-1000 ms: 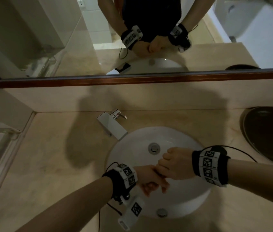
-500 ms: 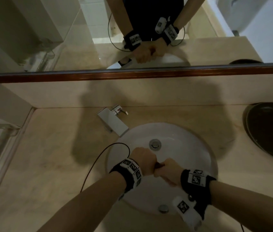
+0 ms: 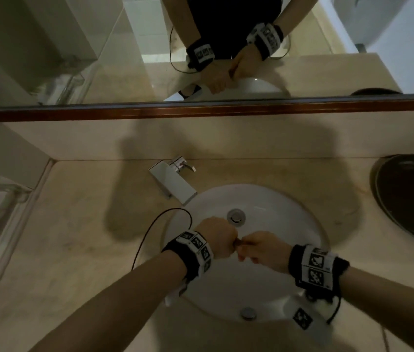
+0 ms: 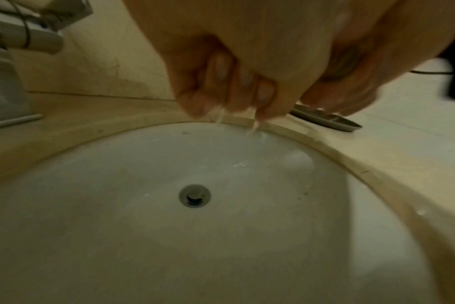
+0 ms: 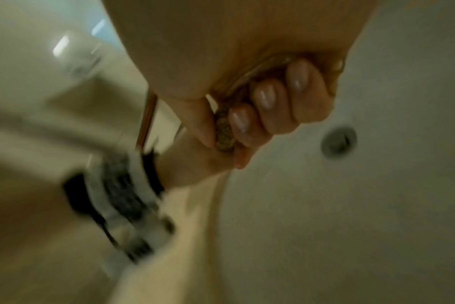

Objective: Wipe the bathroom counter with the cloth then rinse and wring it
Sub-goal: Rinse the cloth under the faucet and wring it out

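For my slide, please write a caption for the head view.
Both hands wring a brown cloth over the white sink.

The head camera looks steeply down from above the counter [image 3: 78, 237], taking in the whole sink [image 3: 272, 199], the tap [image 3: 172, 182] behind it and the mirror [image 3: 124, 59] along the back wall. The left wrist camera sits low and very close under the left hand [image 4: 234, 67], facing across the basin to its far rim. The right wrist camera, blurred, hangs just as near beneath the right hand [image 5: 268, 98], looking toward the other wrist. All three views share the drain [image 3: 236, 216] and white bowl.
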The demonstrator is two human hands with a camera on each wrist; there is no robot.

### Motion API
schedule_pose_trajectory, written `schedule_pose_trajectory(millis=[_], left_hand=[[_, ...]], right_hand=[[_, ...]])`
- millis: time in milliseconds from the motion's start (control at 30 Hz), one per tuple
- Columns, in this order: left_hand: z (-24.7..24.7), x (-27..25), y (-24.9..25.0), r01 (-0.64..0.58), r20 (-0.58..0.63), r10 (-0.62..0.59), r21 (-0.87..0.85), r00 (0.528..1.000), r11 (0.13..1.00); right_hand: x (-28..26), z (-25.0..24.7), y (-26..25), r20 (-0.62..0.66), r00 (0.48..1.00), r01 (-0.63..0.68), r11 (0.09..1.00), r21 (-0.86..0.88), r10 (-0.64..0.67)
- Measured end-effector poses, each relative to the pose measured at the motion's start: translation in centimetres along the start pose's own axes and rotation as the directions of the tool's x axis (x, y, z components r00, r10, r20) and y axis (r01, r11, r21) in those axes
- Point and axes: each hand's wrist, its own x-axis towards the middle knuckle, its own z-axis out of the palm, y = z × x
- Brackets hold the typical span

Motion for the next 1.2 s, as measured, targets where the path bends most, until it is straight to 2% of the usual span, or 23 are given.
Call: schedule_pose_trajectory(millis=[33, 67, 100, 167, 200, 267, 300, 367, 433, 467, 533, 600, 700, 800, 867, 933, 967, 1033, 1133, 1200], left_hand=[[0.1, 0.0, 0.2, 0.016, 0.054, -0.014, -0.04, 0.998, 0.999], [0.3, -0.1, 0.6, 0.032, 0.103, -0.023, -0.089, 0.994, 0.996], [0.5, -0.1, 1.0, 0.047, 0.161, -0.024, -0.143, 0.987, 0.989], [0.6, -0.3, 1.4, 0.097, 0.325, 0.015, -0.325, 0.945, 0.941], [0.3, -0.5, 1.2, 0.153, 0.402, 0.054, -0.463, 0.914, 0.873], [-0.5, -0.8, 0.2, 0.264, 0.463, 0.158, -0.717, 0.872, 0.645], [-0.9, -0.9, -0.6, 0.284, 0.444, 0.205, -0.801, 0.872, 0.527], [-1.4, -1.3, -1.6, 0.268, 0.367, 0.263, -0.899, 0.892, 0.347], [-1.4, -1.6, -1.7, 0.269, 0.328, 0.277, -0.935, 0.903, 0.231], [-1.3, -1.6, -1.3, 0.286, 0.325, 0.26, -0.942, 0.909, 0.177], [-1.0, -1.7, -0.1, 0.341, 0.343, 0.161, -0.939, 0.925, 0.038], [-0.4, -1.6, 0.9, 0.386, 0.38, 0.112, -0.922, 0.918, -0.041], [0.2, -1.8, 1.9, 0.463, 0.452, 0.21, -0.887, 0.867, -0.003], [0.2, -1.8, 2.4, 0.462, 0.458, 0.184, -0.887, 0.87, 0.023], [0.5, -1.6, 2.7, 0.45, 0.44, 0.139, -0.892, 0.887, -0.048], [0.6, -1.6, 2.7, 0.433, 0.424, 0.091, -0.889, 0.901, -0.149], [0.5, -1.5, 2.8, 0.421, 0.417, 0.061, -0.894, 0.907, -0.156], [0.1, -1.3, 3.4, 0.419, 0.423, -0.048, -0.905, 0.905, -0.075], [-0.6, -0.7, 4.5, 0.497, 0.483, -0.173, -0.866, 0.859, 0.049], [-0.7, -0.1, 4.7, 0.506, 0.452, -0.253, -0.835, 0.855, 0.216]], right_hand=[[-0.1, -0.3, -0.2, 0.018, 0.998, 0.058, 0.944, -0.324, -0.055], [-0.2, -0.6, -0.3, 0.051, 0.993, 0.116, 0.807, -0.579, -0.106], [-0.3, -0.9, -0.1, 0.082, 0.983, 0.171, 0.658, -0.733, -0.163], [-0.5, -1.4, 0.1, 0.171, 0.949, 0.272, 0.411, -0.87, -0.267], [-0.5, -1.6, 0.2, 0.208, 0.928, 0.307, 0.32, -0.896, -0.308], [-0.5, -2.1, 0.5, 0.25, 0.873, 0.356, 0.197, -0.914, -0.419], [-0.4, -2.4, 0.7, 0.255, 0.84, 0.355, 0.13, -0.926, -0.479], [-0.5, -3.0, 1.1, 0.25, 0.759, 0.346, 0.046, -0.937, -0.601], [-0.3, -3.5, 1.5, 0.249, 0.668, 0.334, -0.017, -0.942, -0.701], [-0.2, -3.6, 1.4, 0.244, 0.62, 0.33, -0.034, -0.943, -0.746], [-0.1, -4.2, 1.0, 0.23, 0.556, 0.342, -0.033, -0.939, -0.799], [0.0, -4.6, 0.9, 0.251, 0.527, 0.334, -0.073, -0.94, -0.812], [0.0, -4.7, 1.3, 0.304, 0.528, 0.334, -0.136, -0.933, -0.793], [0.0, -4.4, 1.2, 0.292, 0.496, 0.309, -0.149, -0.939, -0.818], [0.1, -4.2, 0.9, 0.273, 0.486, 0.276, -0.15, -0.949, -0.83], [0.3, -3.9, 0.6, 0.249, 0.499, 0.256, -0.133, -0.957, -0.83], [0.4, -3.8, 0.5, 0.235, 0.517, 0.25, -0.117, -0.961, -0.823], [0.7, -3.7, 0.6, 0.215, 0.578, 0.235, -0.092, -0.968, -0.787], [1.1, -3.5, 0.6, 0.207, 0.704, 0.203, -0.087, -0.975, -0.679], [1.4, -3.5, 0.4, 0.175, 0.77, 0.173, -0.064, -0.983, -0.614]])
